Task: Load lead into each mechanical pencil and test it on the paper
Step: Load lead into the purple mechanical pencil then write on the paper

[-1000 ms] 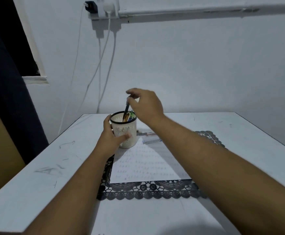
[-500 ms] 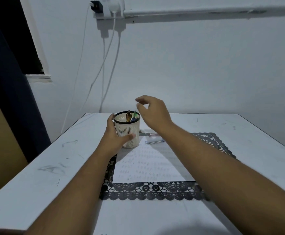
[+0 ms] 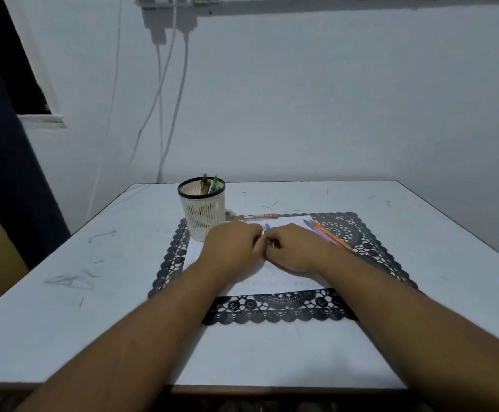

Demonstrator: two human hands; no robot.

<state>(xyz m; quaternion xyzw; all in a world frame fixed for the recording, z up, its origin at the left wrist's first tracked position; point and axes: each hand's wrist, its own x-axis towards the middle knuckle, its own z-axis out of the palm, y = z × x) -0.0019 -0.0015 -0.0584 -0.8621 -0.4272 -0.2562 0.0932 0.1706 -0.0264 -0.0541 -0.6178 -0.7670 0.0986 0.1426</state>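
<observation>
Hands: left hand (image 3: 233, 248) and right hand (image 3: 294, 248) meet knuckle to knuckle over the paper, both with fingers curled inward.
Left hand: fingers are bunched round something small at the point where the two hands touch; a blue-tipped mechanical pencil (image 3: 266, 226) pokes out just beyond its knuckles, so it appears to be pinching that pencil, though most of the barrel is hidden.
Right hand: fingertips are curled in toward the same spot, with a small pale glint between them; whether it grasps the pencil, a lead, or nothing, I cannot tell.
Paper: white sheet (image 3: 275, 282) lies flat on the lace placemat (image 3: 275, 310), with faint rows of marks along its near edge; the hands cover its middle.
Placemat: black, with scalloped openwork edges, set on the white table (image 3: 64, 307).
Pencil cup: cream perforated holder (image 3: 202, 211) with a black rim stands upright at the far left corner of the placemat, just beyond the left hand and apart from it; a few pens or pencils (image 3: 211, 184) stand inside, their tops above the rim.
Red pen: red-barrelled pen (image 3: 260, 216) lies flat along the far edge of the paper, just beyond the hands.
Orange and purple pencils: slim pair (image 3: 328, 235) lies side by side, slanting across the right part of the placemat, next to the right hand.
Table: white top carries grey scribbles on its left side.
Wall: white cables (image 3: 168, 93) hang down behind the table.
</observation>
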